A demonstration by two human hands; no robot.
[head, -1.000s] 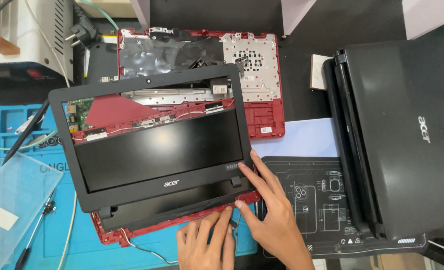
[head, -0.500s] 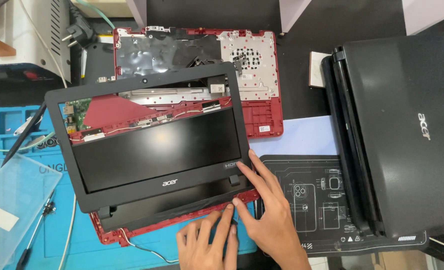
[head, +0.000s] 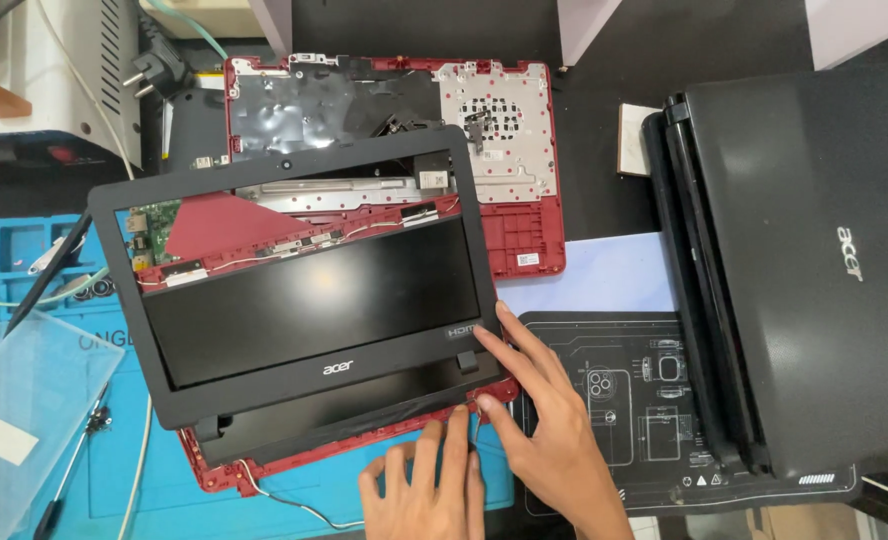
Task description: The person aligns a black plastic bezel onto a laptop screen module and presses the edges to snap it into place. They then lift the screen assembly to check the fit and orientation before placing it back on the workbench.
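Observation:
A black screen bezel frame (head: 294, 400) lies askew over a dark display panel (head: 314, 300), which rests in a red laptop lid (head: 294, 465). My right hand (head: 534, 410) presses with spread fingers on the bezel's lower right corner beside a hinge cover. Just below the red lid's front edge lies my left hand (head: 429, 485), its fingertips touching that edge. Neither hand grips anything. A thin cable (head: 284, 495) trails from the lid's lower edge.
A red laptop base shell (head: 524, 200), stripped inside, lies behind the lid. Stacked black laptops (head: 804, 270) stand at the right. A blue work mat (head: 24, 260), a clear plastic lid (head: 24, 420), a black printed mat (head: 654, 400) and a plug (head: 149, 70) surround the work.
The bezel frame has shifted slightly up and left over the panel. My right hand's fingers have followed its lower right corner; my left hand has barely moved.

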